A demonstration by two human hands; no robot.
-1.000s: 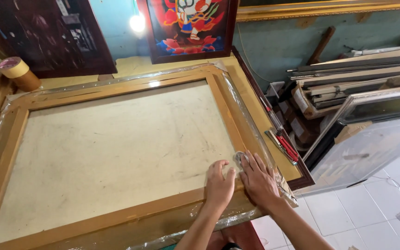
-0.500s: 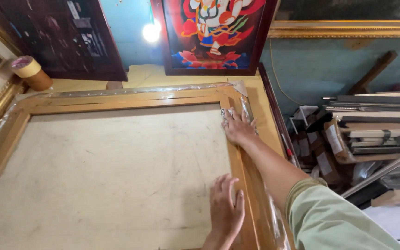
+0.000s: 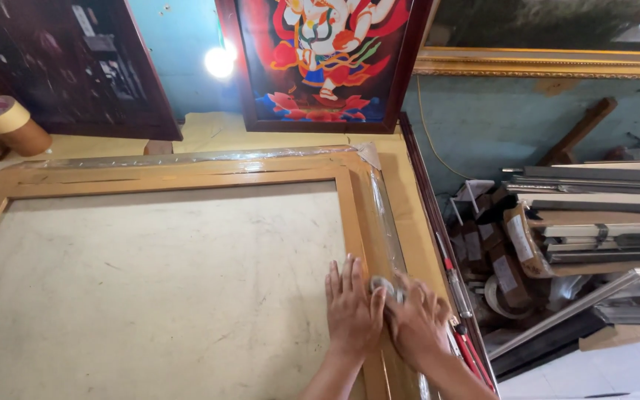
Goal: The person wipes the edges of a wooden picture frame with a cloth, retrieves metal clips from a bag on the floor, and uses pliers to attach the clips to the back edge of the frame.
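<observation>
A large wooden picture frame (image 3: 172, 176) lies face down on the table, its pale backing board (image 3: 157, 296) up and clear plastic wrap (image 3: 385, 222) over its right rail. My left hand (image 3: 353, 311) lies flat on the inner edge of that rail, fingers together, holding nothing. Touching it on the right, my right hand (image 3: 418, 320) rests on the wrapped rail. A small bunch of the clear wrap (image 3: 381, 284) is pinched at its thumb, between the two hands.
A tape roll (image 3: 5, 118) stands at the back left. A bright framed painting (image 3: 320, 59) and a dark framed one (image 3: 75, 67) lean on the wall. Right of the table lie stacked frame mouldings (image 3: 594, 215). Red-handled tools (image 3: 464, 333) lie along the table's right edge.
My right hand has drawn back from the frame's far right corner to beside my left hand. The left hand stays on the rail.
</observation>
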